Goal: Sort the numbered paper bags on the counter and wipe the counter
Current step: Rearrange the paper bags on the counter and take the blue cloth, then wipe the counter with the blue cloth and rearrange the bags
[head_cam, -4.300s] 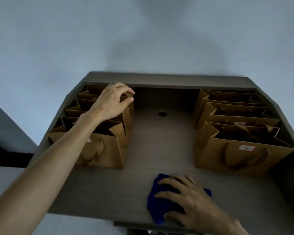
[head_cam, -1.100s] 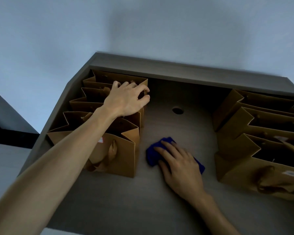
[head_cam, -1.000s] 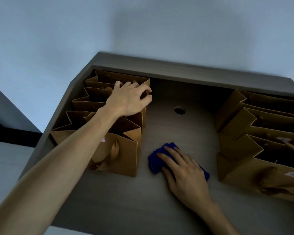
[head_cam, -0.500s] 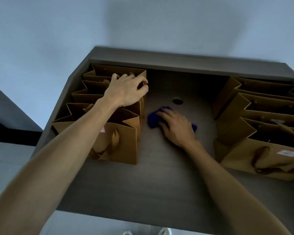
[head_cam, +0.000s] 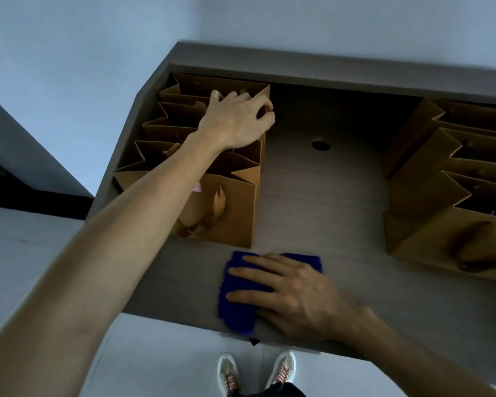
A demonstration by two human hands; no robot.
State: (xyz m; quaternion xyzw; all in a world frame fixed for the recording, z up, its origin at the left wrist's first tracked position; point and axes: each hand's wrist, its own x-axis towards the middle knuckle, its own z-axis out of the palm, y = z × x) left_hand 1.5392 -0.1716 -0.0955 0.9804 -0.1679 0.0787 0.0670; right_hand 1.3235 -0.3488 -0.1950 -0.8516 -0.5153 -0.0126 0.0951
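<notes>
The folded blue wiping cloth point(head_cam: 242, 293) lies at the near edge of the grey wooden counter point(head_cam: 321, 196), your right hand point(head_cam: 292, 293) spread flat on it, fingers pointing left. Unwiped counter stretches away to the far side. Your left hand point(head_cam: 236, 121), fingers curled, grips the left row of brown paper bags point(head_cam: 229, 219).
</notes>
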